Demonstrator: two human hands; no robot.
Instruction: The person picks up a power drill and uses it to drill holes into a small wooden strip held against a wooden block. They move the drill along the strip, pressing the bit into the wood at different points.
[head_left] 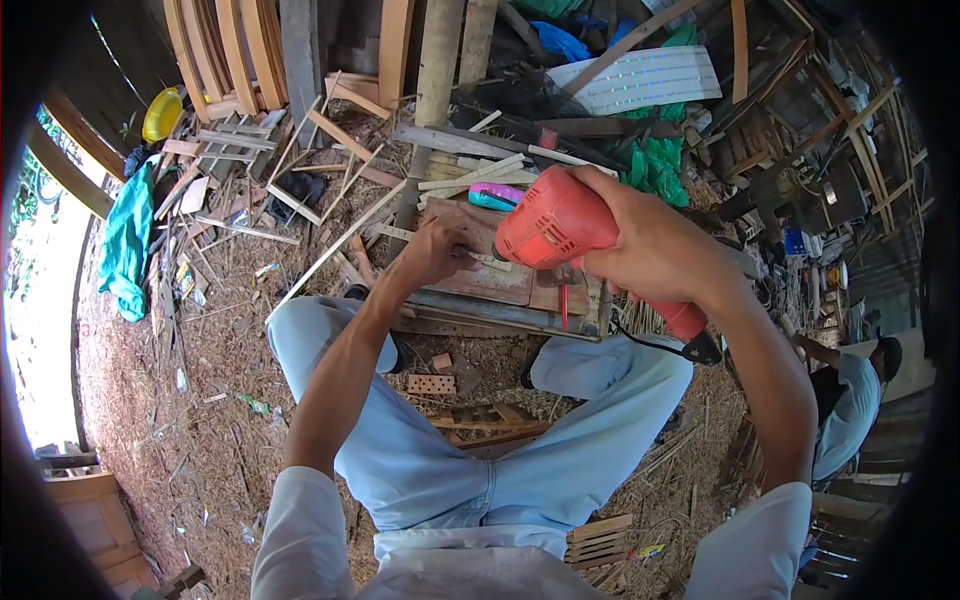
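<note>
My right hand [640, 240] is wrapped round a red power drill [560, 222], its body tilted and its nose toward the left. Under it lies a low wooden workbench [490, 235] with a worn board top. My left hand [438, 252] is at the bench's left part, fingers pinched near a small light piece of wood [492, 262] close to the drill's nose; whether the fingers grip it is hard to tell. A pink and teal object [495, 196] lies behind the drill. A thin red rod [564, 307] shows at the bench's front edge.
Wood strips [345, 245] and offcuts litter the floor at the left. A perforated brick [432, 384] lies between my legs. Wooden frames [235, 50] lean at the back left. Another person [850, 400] sits at the far right. A black cord hangs by my right knee.
</note>
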